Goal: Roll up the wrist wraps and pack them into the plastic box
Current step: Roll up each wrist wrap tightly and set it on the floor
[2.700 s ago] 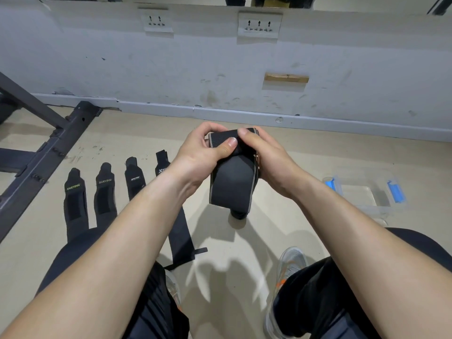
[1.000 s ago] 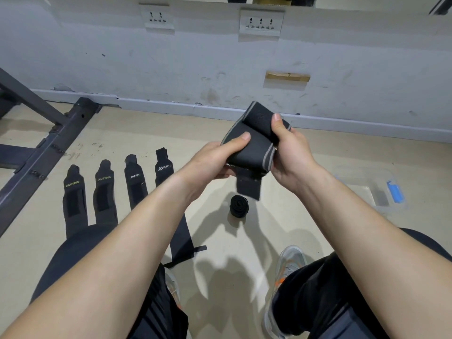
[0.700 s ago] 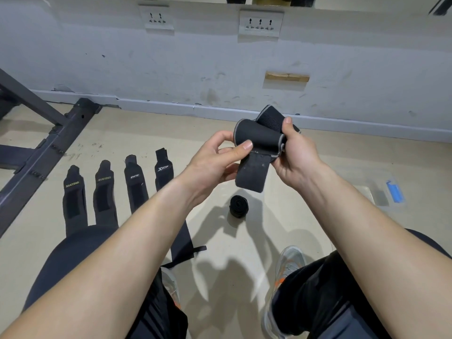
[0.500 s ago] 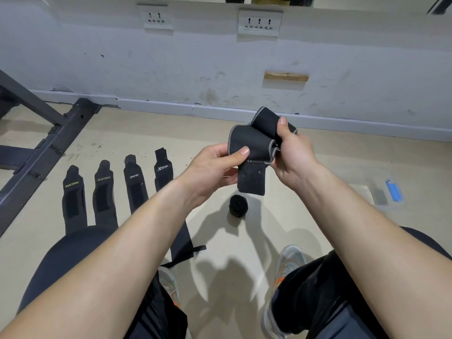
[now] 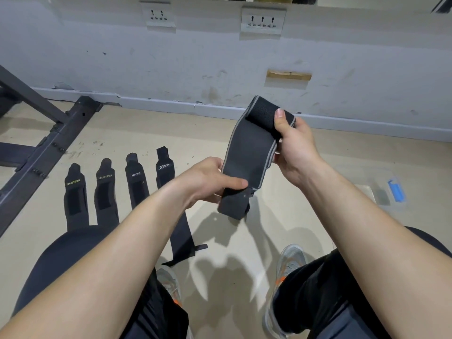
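Clamps the rolled upper end of the wrist wrap [image 5: 249, 152] under the thumb of the right hand [image 5: 296, 148], other fingers curled behind. Pinches the lower end, by the tab, between thumb and fingers of the left hand [image 5: 208, 182]. Holds the strip stretched in the air between both, above the floor, well apart from the plastic box [image 5: 374, 194] off to the right. Looks light, soft and stretchy, likely to spring loose: best gripped across the full width at the roll, under tension. Leaves four more wraps [image 5: 105, 189] flat on the floor.
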